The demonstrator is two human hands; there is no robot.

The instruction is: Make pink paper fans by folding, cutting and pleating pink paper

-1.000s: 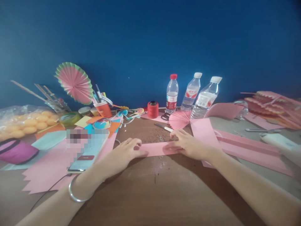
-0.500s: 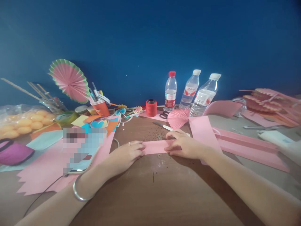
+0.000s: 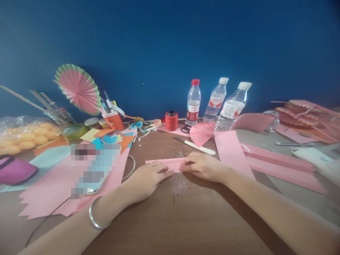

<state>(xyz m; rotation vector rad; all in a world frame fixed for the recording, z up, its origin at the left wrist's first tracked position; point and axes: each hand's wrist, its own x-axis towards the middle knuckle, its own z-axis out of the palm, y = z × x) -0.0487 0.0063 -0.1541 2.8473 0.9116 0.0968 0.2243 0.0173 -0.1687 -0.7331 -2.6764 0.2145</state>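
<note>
A narrow folded strip of pink paper point(image 3: 174, 165) lies on the brown table between my two hands. My left hand point(image 3: 146, 179) rests over its left part, fingers closed on the near edge, with a ring on one finger. At the right end, my right hand point(image 3: 204, 167) pinches the strip between bent fingers and thumb. Just behind that hand lies a knife with a white handle point(image 3: 200, 147). A pleated pink paper fan point(image 3: 202, 133) sits beyond the knife. Small dark crumbs point(image 3: 174, 152) are scattered behind the strip.
A red thread spool point(image 3: 171, 121) and several water bottles point(image 3: 193, 106) stand along the blue wall. Pink sheets point(image 3: 231, 152) lie to the right. On the left are a blurred-out phone point(image 3: 92, 173), pink paper point(image 3: 47, 198) and an orange cup of pens point(image 3: 113, 121).
My right hand has shifted slightly left along the strip, uncovering the knife handle. My left hand has moved a little nearer me, and the strip's left end now shows behind it.
</note>
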